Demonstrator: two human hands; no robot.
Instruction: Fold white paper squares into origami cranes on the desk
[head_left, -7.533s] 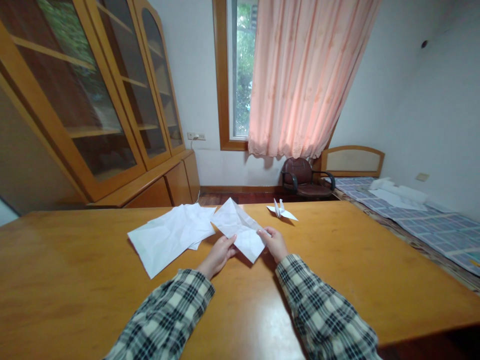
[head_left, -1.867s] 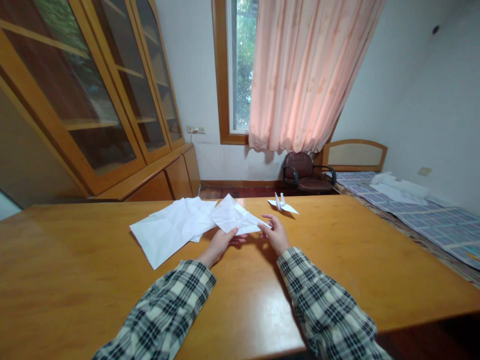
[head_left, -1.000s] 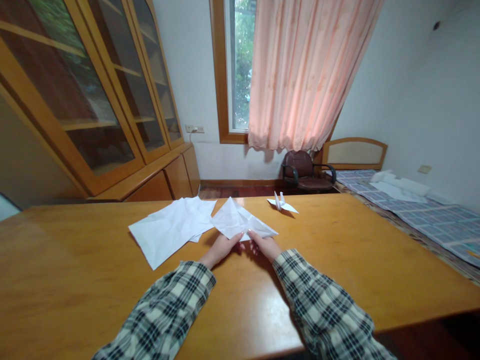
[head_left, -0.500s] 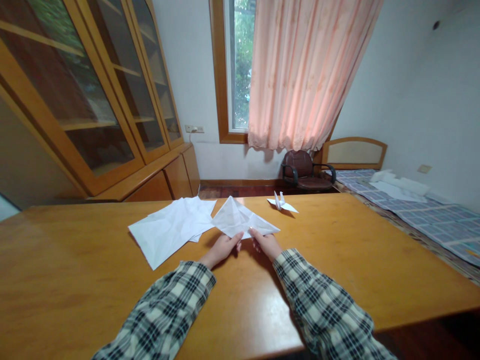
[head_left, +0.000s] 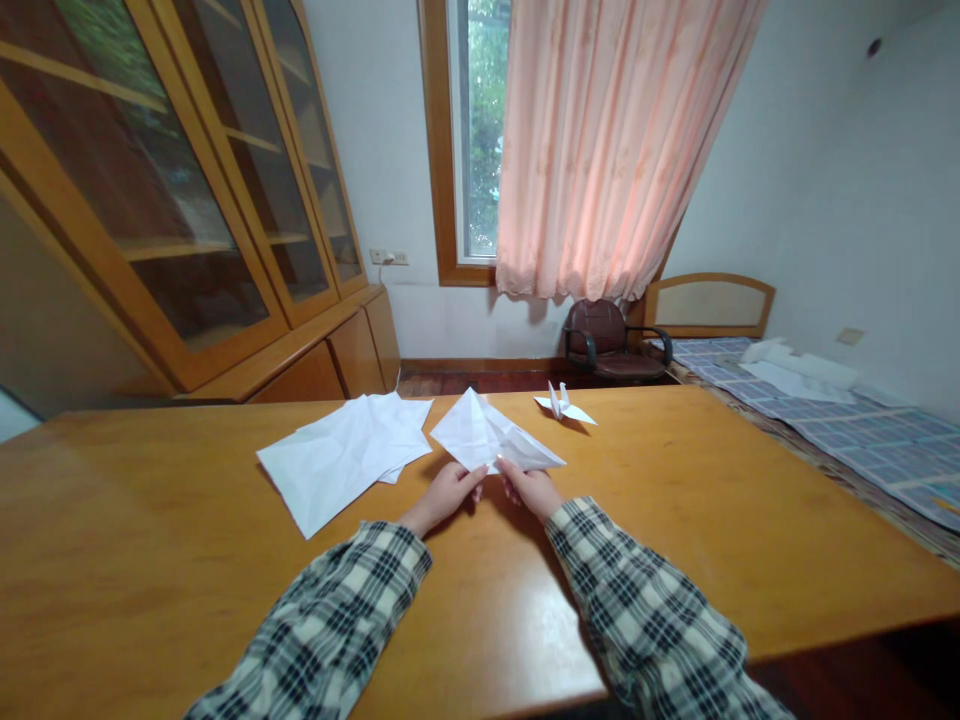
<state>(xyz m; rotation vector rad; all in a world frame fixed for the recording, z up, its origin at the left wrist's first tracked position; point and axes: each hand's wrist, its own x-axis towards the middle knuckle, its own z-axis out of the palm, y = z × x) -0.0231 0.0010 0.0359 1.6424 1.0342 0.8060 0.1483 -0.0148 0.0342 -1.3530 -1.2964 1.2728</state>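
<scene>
- Spanning the foreground, our wooden table (head_left: 135, 520) lies beneath the work.
- To our left, we have loose white sheets (head_left: 341, 460), overlapping on the tabletop.
- Just beyond both hands we hold the folded paper (head_left: 466, 430), its long axis running left to right, the right point slanting slightly nearer us.
- Our left hand (head_left: 448, 492) and right hand (head_left: 534, 488) pinch its near edge, thumbs close together on top; our right is nearer that point.
- Beyond our right hand, a paper crane (head_left: 559, 408) rests apart.
</scene>
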